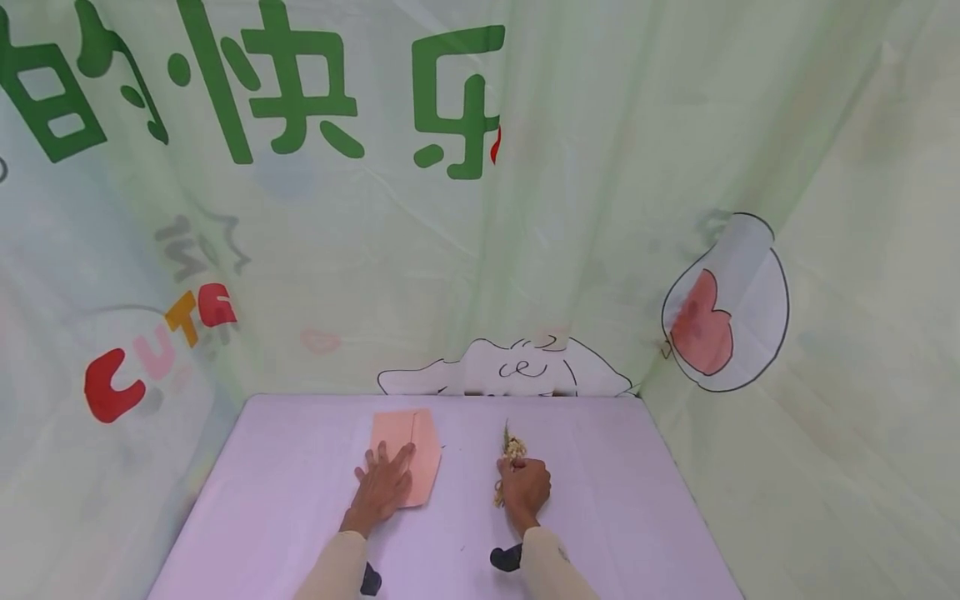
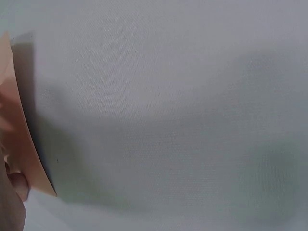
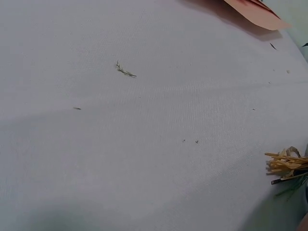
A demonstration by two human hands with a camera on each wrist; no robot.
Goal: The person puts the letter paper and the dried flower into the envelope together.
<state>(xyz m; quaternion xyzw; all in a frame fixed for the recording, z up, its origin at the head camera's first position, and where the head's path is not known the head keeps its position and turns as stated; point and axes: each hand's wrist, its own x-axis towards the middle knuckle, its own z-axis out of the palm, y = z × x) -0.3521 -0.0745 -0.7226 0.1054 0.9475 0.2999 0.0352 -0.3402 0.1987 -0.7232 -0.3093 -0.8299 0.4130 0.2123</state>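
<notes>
A little bundle of dried flowers sits in the curled fingers of the right hand. The thumb and fingers close round its middle, so pale heads and a green tip poke out beyond them, while the stalk ends show beside the hand with a loop of what looks like twine. Gripping it there, I'd judge, keeps the loose stems together and spares the brittle heads a squeeze.

Well apart, on the other side, the left hand lies palm down with fingers spread, gripping nothing, on a folded pink paper. Its fingertips rest just beside a long seam; the flat press probably stops the sheet sliding, since an edge past the fingers lifts and throws a shadow.

Between the hands runs bare pale tabletop. A tiny sprig and crumbs lie apart from the right fingers, likely shed by something so dry. Beyond all the fingertips hangs a printed curtain.
</notes>
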